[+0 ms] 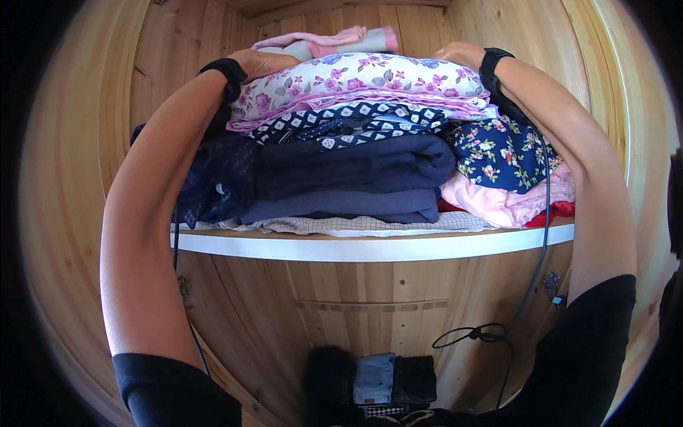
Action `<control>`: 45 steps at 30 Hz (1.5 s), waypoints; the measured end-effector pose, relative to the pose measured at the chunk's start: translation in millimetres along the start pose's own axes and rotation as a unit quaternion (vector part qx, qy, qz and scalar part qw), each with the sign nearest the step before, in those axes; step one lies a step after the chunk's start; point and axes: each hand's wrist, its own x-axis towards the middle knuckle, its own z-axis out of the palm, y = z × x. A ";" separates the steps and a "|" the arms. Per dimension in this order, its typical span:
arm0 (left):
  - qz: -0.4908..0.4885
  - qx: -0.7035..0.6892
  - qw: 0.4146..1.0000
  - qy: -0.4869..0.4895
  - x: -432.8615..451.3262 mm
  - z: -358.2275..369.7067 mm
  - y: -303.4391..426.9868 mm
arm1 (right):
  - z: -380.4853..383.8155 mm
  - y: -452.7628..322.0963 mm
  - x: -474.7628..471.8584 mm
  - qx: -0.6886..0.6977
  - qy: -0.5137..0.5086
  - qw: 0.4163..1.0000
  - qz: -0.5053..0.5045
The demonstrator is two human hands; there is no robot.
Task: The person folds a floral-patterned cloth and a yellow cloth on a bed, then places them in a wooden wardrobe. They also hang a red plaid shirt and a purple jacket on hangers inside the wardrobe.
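A thick folded white fabric bundle (368, 74) with pink and purple flowers lies on top of a clothes stack on the wooden shelf. My left hand (267, 64) reaches around its far left side, and my right hand (460, 54) does the same at the far right. The bundle hides the fingers of both hands. Under it is a navy cloth with white diamond shapes (341, 142), above folded dark blue garments (352, 171). Pink and grey folded cloth (341, 44) shows just behind the floral bundle.
A navy floral cloth (501, 155) sits over pink fabric (485, 197) at the right. Dark sheer fabric (219, 181) bunches at the left. The shelf has a white front edge (363, 250). Black cables (544, 235) hang near my arms. Folded jeans (374, 379) lie in the lower compartment.
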 end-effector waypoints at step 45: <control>-0.208 0.094 0.807 0.545 -665.2 164.7 -236.2 | 72.9 -580.9 -174.2 0.357 0.349 0.866 -0.002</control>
